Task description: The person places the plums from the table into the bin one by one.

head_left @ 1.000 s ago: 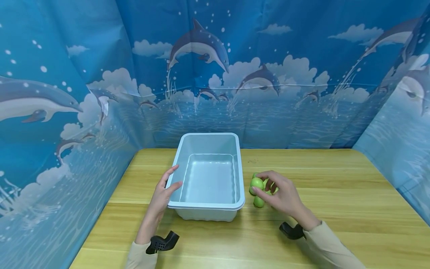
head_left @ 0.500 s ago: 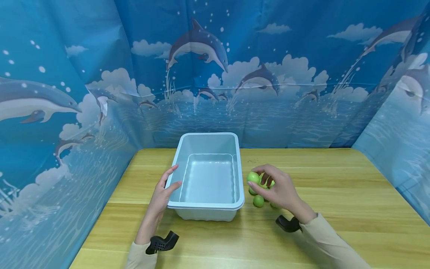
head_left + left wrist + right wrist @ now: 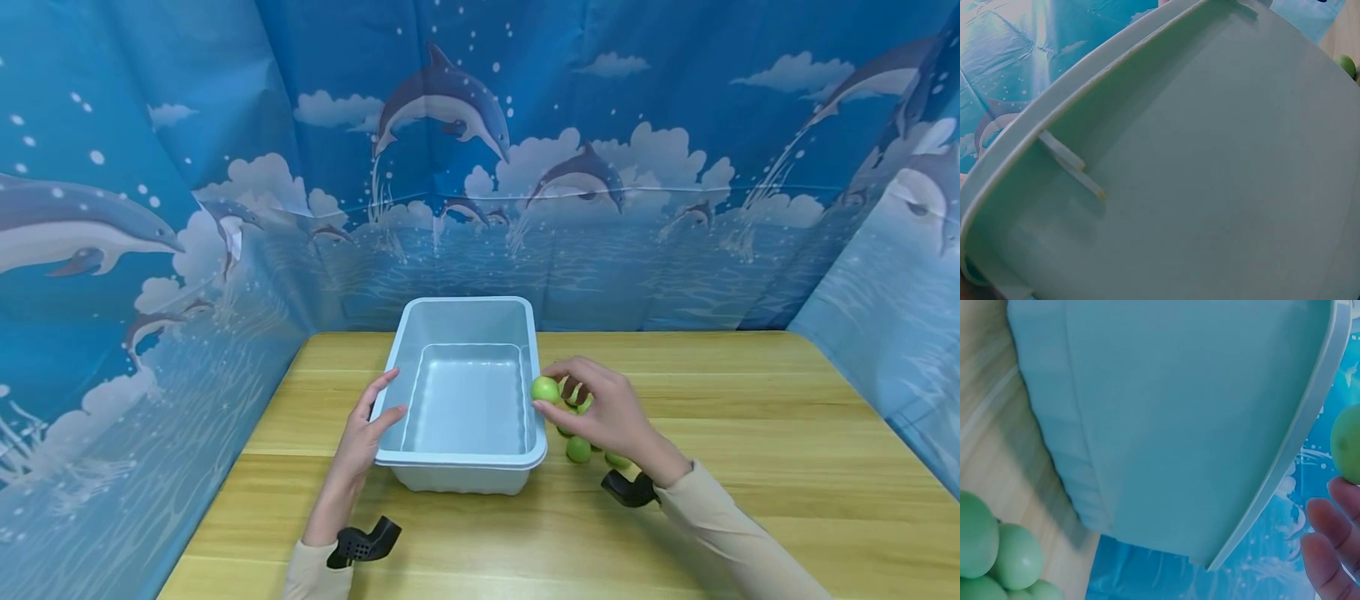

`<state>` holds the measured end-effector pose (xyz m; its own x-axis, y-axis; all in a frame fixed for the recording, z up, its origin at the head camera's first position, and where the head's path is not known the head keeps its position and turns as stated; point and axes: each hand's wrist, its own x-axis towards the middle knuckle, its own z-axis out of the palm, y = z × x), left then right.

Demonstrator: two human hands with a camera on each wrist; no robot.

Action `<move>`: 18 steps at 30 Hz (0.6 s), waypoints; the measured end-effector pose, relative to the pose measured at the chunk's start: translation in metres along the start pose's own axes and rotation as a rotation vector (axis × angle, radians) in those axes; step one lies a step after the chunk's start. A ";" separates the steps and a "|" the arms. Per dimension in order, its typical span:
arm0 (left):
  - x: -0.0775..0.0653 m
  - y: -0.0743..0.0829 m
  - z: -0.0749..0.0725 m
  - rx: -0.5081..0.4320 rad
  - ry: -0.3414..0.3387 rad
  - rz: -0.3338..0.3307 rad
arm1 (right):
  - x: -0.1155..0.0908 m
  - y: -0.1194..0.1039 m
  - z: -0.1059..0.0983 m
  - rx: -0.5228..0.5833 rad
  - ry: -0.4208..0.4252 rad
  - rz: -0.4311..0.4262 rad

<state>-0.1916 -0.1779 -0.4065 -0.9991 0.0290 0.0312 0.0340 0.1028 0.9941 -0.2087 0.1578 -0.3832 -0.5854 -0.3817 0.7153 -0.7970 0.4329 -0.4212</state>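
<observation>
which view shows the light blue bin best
The head view: nearly the whole bin shows, inside and rim, though the left hand covers a bit. Each wrist view shows only outer wall and part of the rim, close up.

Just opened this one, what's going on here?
A person's right hand pinches a round green fruit near the right rim of a light blue bin. The left hand holds the bin's left rim. More green fruits lie on the wooden table; none shows inside the bin.

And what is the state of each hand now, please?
Left hand: closed, holding the bin at its edge.
Right hand: closed, pinching one green fruit.
</observation>
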 end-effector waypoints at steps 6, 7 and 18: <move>0.000 0.001 0.001 -0.003 0.000 -0.005 | 0.007 -0.001 0.008 -0.011 -0.011 0.001; 0.000 0.001 0.001 -0.002 0.000 -0.007 | 0.009 0.000 0.010 -0.009 -0.012 -0.003; 0.000 0.000 0.001 -0.008 0.004 -0.017 | 0.024 -0.006 0.022 0.057 -0.092 -0.038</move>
<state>-0.1917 -0.1765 -0.4066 -0.9996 0.0232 0.0149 0.0170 0.0954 0.9953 -0.2210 0.1282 -0.3760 -0.5638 -0.4711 0.6784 -0.8244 0.3706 -0.4278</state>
